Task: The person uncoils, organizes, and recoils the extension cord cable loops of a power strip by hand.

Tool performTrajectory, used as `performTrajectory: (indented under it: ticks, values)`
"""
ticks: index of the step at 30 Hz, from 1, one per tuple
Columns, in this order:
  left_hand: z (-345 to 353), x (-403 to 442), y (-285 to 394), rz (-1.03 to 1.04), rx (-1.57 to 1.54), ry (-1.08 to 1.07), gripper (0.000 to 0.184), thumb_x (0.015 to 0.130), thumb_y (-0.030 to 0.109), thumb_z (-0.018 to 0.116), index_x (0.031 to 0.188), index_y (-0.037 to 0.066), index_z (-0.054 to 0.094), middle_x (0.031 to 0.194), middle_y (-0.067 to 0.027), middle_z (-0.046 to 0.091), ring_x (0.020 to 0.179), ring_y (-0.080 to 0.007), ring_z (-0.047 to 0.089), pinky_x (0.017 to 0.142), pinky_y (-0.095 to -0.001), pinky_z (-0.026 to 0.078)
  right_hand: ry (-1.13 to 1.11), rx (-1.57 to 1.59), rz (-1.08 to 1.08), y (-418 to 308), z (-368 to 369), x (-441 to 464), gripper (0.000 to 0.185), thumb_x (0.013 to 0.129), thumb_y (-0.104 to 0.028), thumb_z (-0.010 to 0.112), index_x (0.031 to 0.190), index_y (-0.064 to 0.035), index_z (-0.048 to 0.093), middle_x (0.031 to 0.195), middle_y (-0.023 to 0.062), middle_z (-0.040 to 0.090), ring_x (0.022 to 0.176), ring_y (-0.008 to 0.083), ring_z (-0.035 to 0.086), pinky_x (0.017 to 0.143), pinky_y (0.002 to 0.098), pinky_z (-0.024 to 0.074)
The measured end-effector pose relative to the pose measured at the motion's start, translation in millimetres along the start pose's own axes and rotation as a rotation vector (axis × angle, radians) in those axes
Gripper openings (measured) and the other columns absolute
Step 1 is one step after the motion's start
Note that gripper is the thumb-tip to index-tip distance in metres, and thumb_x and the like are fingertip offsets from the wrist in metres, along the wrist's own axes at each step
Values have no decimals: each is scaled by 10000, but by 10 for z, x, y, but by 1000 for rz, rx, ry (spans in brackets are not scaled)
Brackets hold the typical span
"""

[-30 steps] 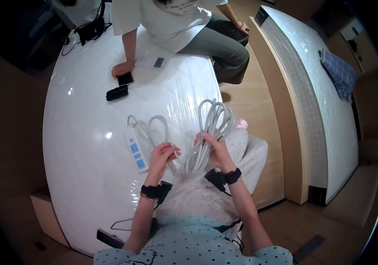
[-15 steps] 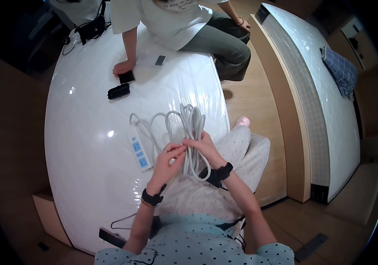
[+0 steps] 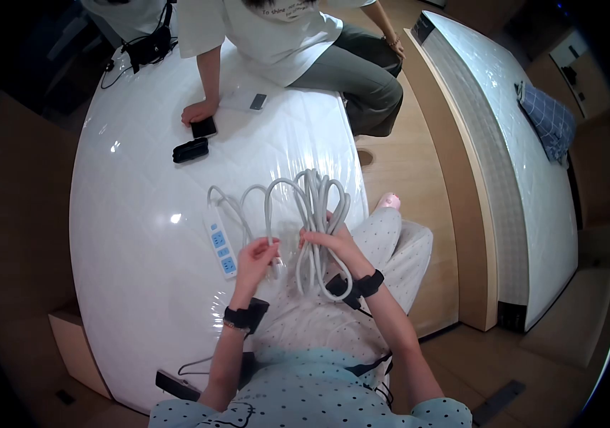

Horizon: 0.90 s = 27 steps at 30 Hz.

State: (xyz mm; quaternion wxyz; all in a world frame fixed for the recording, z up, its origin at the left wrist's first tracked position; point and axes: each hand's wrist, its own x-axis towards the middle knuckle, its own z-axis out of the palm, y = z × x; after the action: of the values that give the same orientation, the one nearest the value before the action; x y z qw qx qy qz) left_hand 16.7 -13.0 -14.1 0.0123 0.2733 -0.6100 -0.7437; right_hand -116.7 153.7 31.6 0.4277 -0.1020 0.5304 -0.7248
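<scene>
Grey extension cord cable (image 3: 314, 203) hangs in several long loops over my lap. My right hand (image 3: 331, 241) is closed round the bunch of loops, thumb across the front. To its left, my left hand (image 3: 256, 258) pinches a single strand that arches over from the coil; the fingertips partly hide the cable there. More cable curves down to the white power strip (image 3: 231, 274) with blue sockets, which lies on the plastic-covered mattress just left of my left hand.
Another person sits on the mattress (image 3: 134, 250) at the far side, one hand (image 3: 199, 111) beside a black phone (image 3: 204, 128). A black case (image 3: 191, 150) and a white box (image 3: 244, 101) lie near it. A second wrapped mattress (image 3: 504, 135) with a checked cloth (image 3: 546, 121) stands at right.
My left hand has moved left, away from my right hand, drawing a strand apart from the coil. My right hand and the loops have shifted slightly right, and the loops spread wider.
</scene>
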Motion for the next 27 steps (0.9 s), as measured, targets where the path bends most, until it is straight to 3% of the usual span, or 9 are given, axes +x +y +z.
performTrajectory:
  ticks: [2, 5, 9, 10, 13, 17, 20, 23, 27]
  values:
    - [-106, -68, 161, 84, 2, 132, 237, 860, 65, 595, 1071, -42, 578, 809, -67, 644, 716, -87, 592, 629, -203, 466, 118, -67, -43, 8, 5, 6, 348, 758, -112, 701, 1014, 19, 505, 880, 56, 595, 779, 127, 582, 712, 256, 468]
    - [-187, -158, 506, 86, 25, 122, 249, 858, 61, 595, 1079, -53, 574, 754, -62, 629, 715, -103, 598, 635, -206, 472, 249, -98, -88, 97, 65, 83, 400, 755, -125, 720, 1040, 25, 483, 927, 62, 573, 831, 117, 561, 725, 255, 463]
    - [-27, -177, 625, 185, -4, -32, 225, 851, 40, 586, 1070, -5, 614, 1076, -66, 578, 933, -116, 566, 719, -227, 487, 283, -77, -71, 369, 186, 202, 502, 755, -180, 744, 1096, 27, 439, 989, 76, 553, 894, 123, 550, 750, 261, 464]
    - [20, -142, 563, 290, 145, -68, 236, 816, 20, 606, 1049, 31, 644, 1190, -55, 512, 1013, -137, 531, 748, -249, 486, 230, 46, -37, 349, 213, 175, 560, 744, -219, 761, 1115, 27, 421, 1001, 85, 550, 908, 137, 554, 773, 268, 466]
    - [238, -101, 470, 530, 485, 11, 287, 766, -3, 621, 1049, 37, 651, 1165, -76, 536, 1032, -188, 522, 818, -307, 454, 163, 24, -47, 501, 233, 121, 581, 751, -207, 750, 1148, 31, 400, 1030, 98, 546, 942, 145, 553, 789, 269, 466]
    - [234, -89, 467, 525, 445, 80, 291, 774, 22, 618, 1059, 70, 657, 1125, -60, 564, 971, -179, 534, 812, -276, 438, 202, 99, -22, 544, 176, 142, 456, 773, -138, 714, 1112, 31, 459, 991, 92, 584, 896, 142, 578, 766, 267, 473]
    - [82, 56, 233, 302, 440, 325, 308, 817, 87, 611, 1121, 37, 612, 1050, -66, 589, 901, -177, 575, 784, -269, 452, 214, 189, -9, 312, 199, 85, 354, 780, -94, 692, 1063, 22, 512, 939, 81, 613, 838, 140, 599, 740, 265, 481]
    - [-45, 239, 97, -131, 240, 62, 338, 865, 131, 574, 1172, -8, 562, 997, -64, 608, 880, -147, 573, 764, -255, 456, 213, 219, -40, 315, 139, 89, 297, 784, -72, 681, 1032, 14, 540, 891, 72, 629, 797, 137, 610, 717, 262, 487]
    - [46, 250, 144, -159, -435, -59, 325, 900, 145, 534, 1167, -40, 554, 948, -51, 615, 846, -112, 560, 744, -246, 456, 169, 295, -47, 321, 138, 15, 285, 793, -57, 667, 1038, 11, 539, 886, 71, 630, 788, 132, 611, 700, 259, 489]
